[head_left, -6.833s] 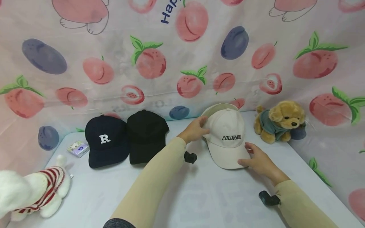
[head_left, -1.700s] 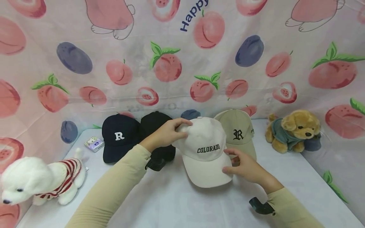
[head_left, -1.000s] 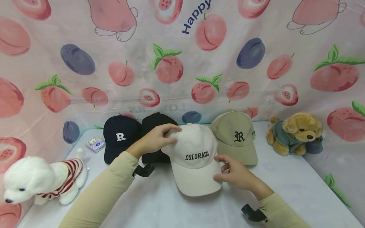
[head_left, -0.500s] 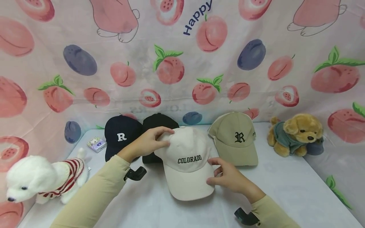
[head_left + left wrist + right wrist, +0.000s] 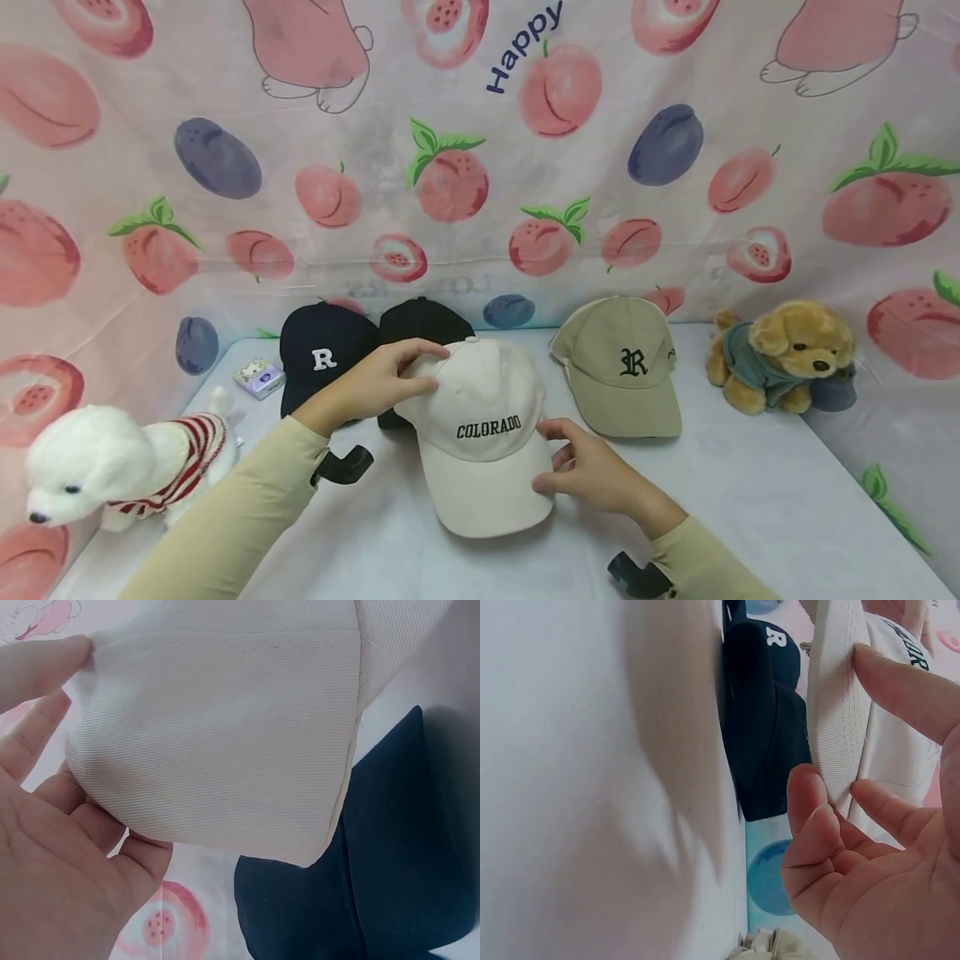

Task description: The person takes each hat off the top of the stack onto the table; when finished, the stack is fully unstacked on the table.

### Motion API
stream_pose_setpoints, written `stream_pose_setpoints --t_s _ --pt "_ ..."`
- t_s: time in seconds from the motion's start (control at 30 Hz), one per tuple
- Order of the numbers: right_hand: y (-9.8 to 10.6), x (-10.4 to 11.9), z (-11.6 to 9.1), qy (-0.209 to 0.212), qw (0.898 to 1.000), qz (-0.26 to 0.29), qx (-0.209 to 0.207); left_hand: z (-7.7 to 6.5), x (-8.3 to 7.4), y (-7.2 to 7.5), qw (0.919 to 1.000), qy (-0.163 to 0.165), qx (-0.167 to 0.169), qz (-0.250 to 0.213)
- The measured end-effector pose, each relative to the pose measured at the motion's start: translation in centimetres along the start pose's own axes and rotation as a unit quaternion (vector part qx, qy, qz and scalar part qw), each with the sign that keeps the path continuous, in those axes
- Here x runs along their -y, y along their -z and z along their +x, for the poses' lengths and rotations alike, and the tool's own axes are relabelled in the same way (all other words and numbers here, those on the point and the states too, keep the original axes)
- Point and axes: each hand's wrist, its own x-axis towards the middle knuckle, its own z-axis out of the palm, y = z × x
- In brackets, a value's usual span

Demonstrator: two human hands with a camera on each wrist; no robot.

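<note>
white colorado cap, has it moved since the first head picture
Yes, leftward and nearer the camera: the white COLORADO cap first covered much of the khaki R cap; now it is clear, to its left.

The head view looks forward and down from the near side of the table, far enough back to show its far edge. The left wrist view sits close to the left hand, the white cap filling much of it. The right wrist view — turned sideways, low across the table by the right hand — shares that cap and the navy R cap with the head view.
</note>
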Motion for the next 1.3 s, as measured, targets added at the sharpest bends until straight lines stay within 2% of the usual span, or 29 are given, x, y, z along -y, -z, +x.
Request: stream_pose_setpoints --t_s 0.23,0.47,0.67,1.1,1.3 --pt "-1.0 0.1 0.7 -0.016 1.000 0.004 0.016 -1.0 0.2 0.4 0.9999 0.011 0.005 -0.010" --pt "-2.1 0.6 1.4 -0.001 1.000 -0.004 0.029 -1.8 0.1 1.2 0.9999 0.007 0.006 -0.004" --pt "-2.9 1.0 1.9 0.006 0.999 -0.008 0.043 -2.3 0.2 1.8 0.9997 0.022 0.010 0.004" --pt "-4.9 2.2 2.7 0.021 0.997 0.018 0.073 -3.6 0.9 3.1 0.9995 0.026 0.013 0.010" --pt "-5.9 2.6 3.1 0.023 0.997 0.014 0.070 -4.4 1.2 3.8 0.9994 0.023 0.007 0.027"
